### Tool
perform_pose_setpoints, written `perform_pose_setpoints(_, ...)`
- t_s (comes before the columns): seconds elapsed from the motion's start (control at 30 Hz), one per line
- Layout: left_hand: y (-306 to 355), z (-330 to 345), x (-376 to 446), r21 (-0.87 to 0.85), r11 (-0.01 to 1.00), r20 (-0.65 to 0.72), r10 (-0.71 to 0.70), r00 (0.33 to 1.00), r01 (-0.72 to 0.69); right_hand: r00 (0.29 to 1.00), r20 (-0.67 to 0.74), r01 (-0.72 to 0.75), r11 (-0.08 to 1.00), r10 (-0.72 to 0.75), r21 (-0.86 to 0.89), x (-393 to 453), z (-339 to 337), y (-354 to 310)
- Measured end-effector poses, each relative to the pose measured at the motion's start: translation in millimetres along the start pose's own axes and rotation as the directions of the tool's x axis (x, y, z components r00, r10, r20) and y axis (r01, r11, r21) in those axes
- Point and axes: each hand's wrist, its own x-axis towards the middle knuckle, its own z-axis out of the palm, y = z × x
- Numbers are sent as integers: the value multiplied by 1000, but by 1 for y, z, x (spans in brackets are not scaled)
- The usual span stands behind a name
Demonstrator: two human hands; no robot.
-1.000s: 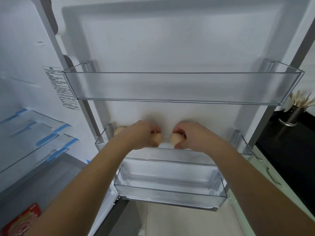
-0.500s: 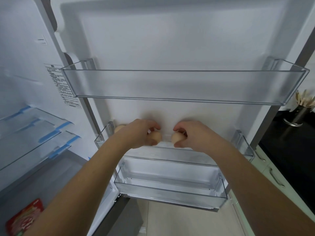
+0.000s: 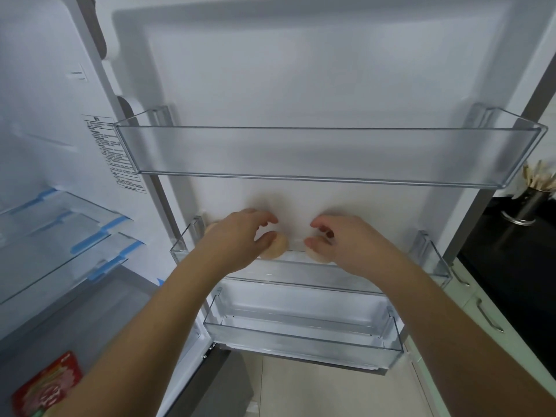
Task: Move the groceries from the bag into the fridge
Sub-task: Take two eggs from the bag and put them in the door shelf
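Note:
Two tan eggs sit in the clear middle door bin [image 3: 180,251] of the open fridge door. My left hand [image 3: 237,239] hovers over the left egg [image 3: 276,248], fingers lifted and spread, thumb just beside the shell. Over the right egg [image 3: 316,255] my right hand [image 3: 340,242] is loosely spread; most of that egg is hidden under its thumb. Another egg [image 3: 210,227] peeks out behind my left wrist at the bin's left end.
An upper door bin [image 3: 331,155] and a lower door bin [image 3: 301,341] hang above and below. Glass fridge shelves [image 3: 60,224] with blue tape lie at left, a red packet [image 3: 48,389] bottom left. A black counter with a utensil pot [image 3: 532,203] stands right.
Both hands pinched an egg each above the middle bin. Now the eggs sit lower in the bin and the fingers of both hands have opened off them.

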Motion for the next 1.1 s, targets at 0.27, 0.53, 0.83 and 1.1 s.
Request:
perform_pose_setpoints(0.27, -10, -2, -30, 129, 988, -155, 106, 982, -86, 997, -71, -25, 986, 14, -167, -30, 8, -32)
perform_pose_setpoints(0.53, -55, -9, -67, 207, 965, -134, 190, 973, -160, 973, -231, -74, 947, 0, -312, -64, 47, -56)
perform_pose_setpoints(0.83, -31, 6, -85, 201, 921, -70, 355, 932, -335, 927, -350, -283, 866, 137, -412, -114, 65, -74)
perform_pose_setpoints(1.1, 35, 34, -94, 200, 846, 39, 497, 867, -494, 853, -388, -493, 779, 348, -387, -190, 48, -60)
